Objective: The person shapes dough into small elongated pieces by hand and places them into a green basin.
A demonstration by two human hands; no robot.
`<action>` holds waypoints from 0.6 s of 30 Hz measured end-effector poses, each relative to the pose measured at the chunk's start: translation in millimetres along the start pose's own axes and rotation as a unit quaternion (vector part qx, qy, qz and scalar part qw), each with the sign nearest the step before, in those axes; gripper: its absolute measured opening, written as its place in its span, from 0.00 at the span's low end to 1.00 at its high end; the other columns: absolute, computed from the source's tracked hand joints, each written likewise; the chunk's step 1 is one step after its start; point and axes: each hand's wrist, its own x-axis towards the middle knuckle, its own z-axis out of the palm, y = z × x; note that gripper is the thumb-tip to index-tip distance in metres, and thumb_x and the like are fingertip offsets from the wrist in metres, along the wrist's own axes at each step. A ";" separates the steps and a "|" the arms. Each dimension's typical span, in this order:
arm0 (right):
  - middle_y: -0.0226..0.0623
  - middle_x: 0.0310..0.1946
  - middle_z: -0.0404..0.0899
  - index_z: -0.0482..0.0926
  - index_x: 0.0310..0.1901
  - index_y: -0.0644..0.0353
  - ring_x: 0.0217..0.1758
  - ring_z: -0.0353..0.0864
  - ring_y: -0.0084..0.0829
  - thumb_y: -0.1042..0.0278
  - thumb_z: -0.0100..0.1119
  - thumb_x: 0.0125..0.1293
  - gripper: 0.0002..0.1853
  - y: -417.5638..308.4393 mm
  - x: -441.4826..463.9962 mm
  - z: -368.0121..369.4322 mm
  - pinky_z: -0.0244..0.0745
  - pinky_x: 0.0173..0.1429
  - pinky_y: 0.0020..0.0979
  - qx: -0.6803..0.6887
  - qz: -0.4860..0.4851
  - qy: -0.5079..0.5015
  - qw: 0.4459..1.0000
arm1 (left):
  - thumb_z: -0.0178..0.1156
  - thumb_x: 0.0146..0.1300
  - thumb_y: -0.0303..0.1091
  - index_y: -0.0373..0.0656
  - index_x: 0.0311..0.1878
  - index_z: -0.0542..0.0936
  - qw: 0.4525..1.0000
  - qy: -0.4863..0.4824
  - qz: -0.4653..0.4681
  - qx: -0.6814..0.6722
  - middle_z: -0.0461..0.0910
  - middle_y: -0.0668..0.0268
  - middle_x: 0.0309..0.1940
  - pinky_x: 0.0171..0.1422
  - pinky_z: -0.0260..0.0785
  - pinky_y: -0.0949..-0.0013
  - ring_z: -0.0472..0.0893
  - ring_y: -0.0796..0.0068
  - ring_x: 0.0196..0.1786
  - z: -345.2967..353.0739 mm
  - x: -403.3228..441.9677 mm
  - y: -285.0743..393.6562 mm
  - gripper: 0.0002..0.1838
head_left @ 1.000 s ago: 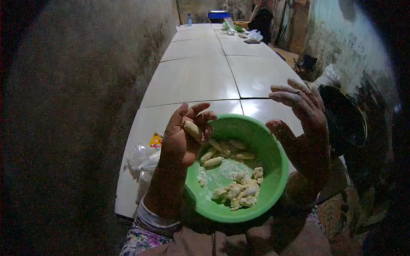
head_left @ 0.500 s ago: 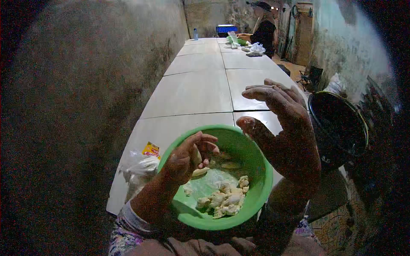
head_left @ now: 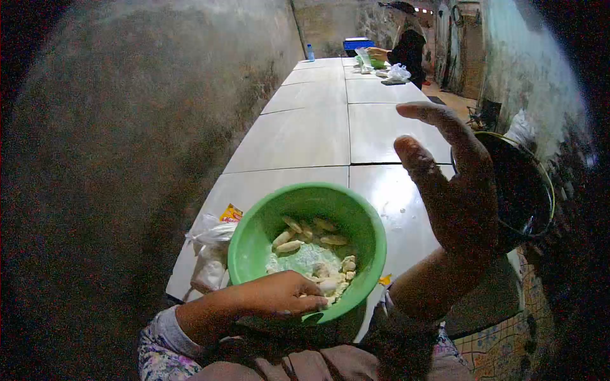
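A green plastic bowl [head_left: 375,247] stands on the table close to my body. Crumbly pale dough [head_left: 330,284] lies in its near right part, beside white flour [head_left: 302,257]. Several shaped dough pieces [head_left: 290,246] rest toward the far side of the bowl. My left hand [head_left: 289,293] reaches over the near rim, its fingers curled against the dough; the fingertips are partly hidden. To the right of the bowl, my right hand [head_left: 454,171] is raised above the table, thumb and fingers apart, holding nothing.
Left of the bowl sit a clear plastic bag [head_left: 210,260] with pale contents and a yellow packet [head_left: 231,213]. A large dark bucket [head_left: 521,190] stands right of the tiled table [head_left: 295,136]. At the far end, a person [head_left: 408,51] works near plastic bags [head_left: 399,73] and a bottle [head_left: 310,53].
My left hand has moved from the bowl's far left down to the dough at the near side. A dough piece it held now lies with the others. My right hand remains raised.
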 end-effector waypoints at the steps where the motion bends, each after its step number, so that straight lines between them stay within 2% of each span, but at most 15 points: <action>1: 0.40 0.47 0.80 0.77 0.49 0.60 0.54 0.75 0.32 0.64 0.60 0.60 0.16 -13.3 2.9 -5.2 0.63 0.63 0.33 -0.039 -0.019 -0.016 0.999 | 0.50 0.68 0.48 0.37 0.45 0.81 1.000 0.002 -0.003 -0.001 0.82 0.56 0.35 0.48 0.70 0.65 0.80 0.69 0.38 -1.1 -4.7 -0.7 0.21; 5: 0.40 0.48 0.79 0.77 0.50 0.59 0.56 0.74 0.33 0.62 0.60 0.60 0.17 10.7 -5.3 -3.0 0.61 0.65 0.34 -0.010 -0.025 0.051 0.998 | 0.49 0.67 0.42 0.39 0.47 0.81 0.996 -0.052 -0.063 -0.047 0.83 0.59 0.35 0.48 0.70 0.67 0.80 0.71 0.38 4.9 -21.9 -3.9 0.18; 7: 0.39 0.49 0.79 0.77 0.51 0.59 0.58 0.73 0.33 0.61 0.59 0.60 0.19 -22.0 -6.7 -6.0 0.59 0.66 0.35 0.030 0.033 0.031 0.999 | 0.49 0.67 0.41 0.39 0.47 0.81 0.991 -0.070 0.026 -0.114 0.83 0.62 0.36 0.50 0.70 0.68 0.80 0.73 0.40 17.6 -24.5 -22.0 0.18; 8: 0.39 0.50 0.78 0.76 0.51 0.61 0.58 0.73 0.33 0.60 0.60 0.60 0.20 3.6 -9.1 -10.4 0.58 0.67 0.35 0.090 -0.094 0.014 0.991 | 0.49 0.68 0.41 0.37 0.47 0.80 0.990 -0.063 0.040 -0.120 0.83 0.63 0.37 0.50 0.70 0.70 0.80 0.74 0.41 21.8 -24.4 -26.7 0.18; 9: 0.40 0.51 0.78 0.76 0.51 0.61 0.58 0.73 0.33 0.60 0.60 0.60 0.20 3.2 -10.0 -11.1 0.58 0.67 0.35 0.085 -0.095 0.025 0.991 | 0.49 0.68 0.41 0.37 0.47 0.80 0.990 -0.059 0.042 -0.122 0.83 0.63 0.37 0.50 0.70 0.70 0.80 0.74 0.41 23.1 -24.7 -29.7 0.18; 11: 0.40 0.51 0.78 0.76 0.51 0.61 0.59 0.73 0.33 0.60 0.60 0.60 0.20 -1.8 -13.7 -6.5 0.58 0.67 0.35 0.055 -0.065 0.037 0.996 | 0.49 0.69 0.41 0.36 0.48 0.79 0.970 -0.088 0.026 -0.225 0.83 0.63 0.38 0.50 0.70 0.73 0.80 0.75 0.42 24.4 -23.2 -37.8 0.18; 15: 0.40 0.51 0.78 0.76 0.51 0.61 0.59 0.73 0.34 0.60 0.60 0.59 0.20 -11.9 -13.9 4.1 0.58 0.67 0.35 0.035 -0.061 0.030 0.997 | 0.48 0.69 0.41 0.34 0.45 0.78 0.975 -0.088 0.095 -0.183 0.81 0.63 0.32 0.44 0.69 0.70 0.78 0.74 0.38 20.8 -28.9 -43.8 0.18; 16: 0.40 0.51 0.78 0.76 0.51 0.61 0.59 0.73 0.34 0.60 0.60 0.59 0.20 -13.7 -14.8 6.2 0.58 0.67 0.35 0.031 -0.065 0.030 0.997 | 0.48 0.69 0.41 0.34 0.44 0.76 0.988 -0.069 0.072 -0.118 0.79 0.62 0.30 0.43 0.68 0.67 0.76 0.72 0.35 17.5 -33.2 -38.6 0.17; 18: 0.40 0.51 0.78 0.76 0.51 0.61 0.59 0.72 0.34 0.60 0.60 0.59 0.20 -16.1 -15.0 11.1 0.58 0.67 0.35 0.019 -0.062 0.027 0.997 | 0.47 0.69 0.41 0.35 0.44 0.76 0.987 -0.041 0.110 -0.112 0.79 0.60 0.31 0.43 0.68 0.65 0.76 0.69 0.35 19.2 -39.5 -39.1 0.17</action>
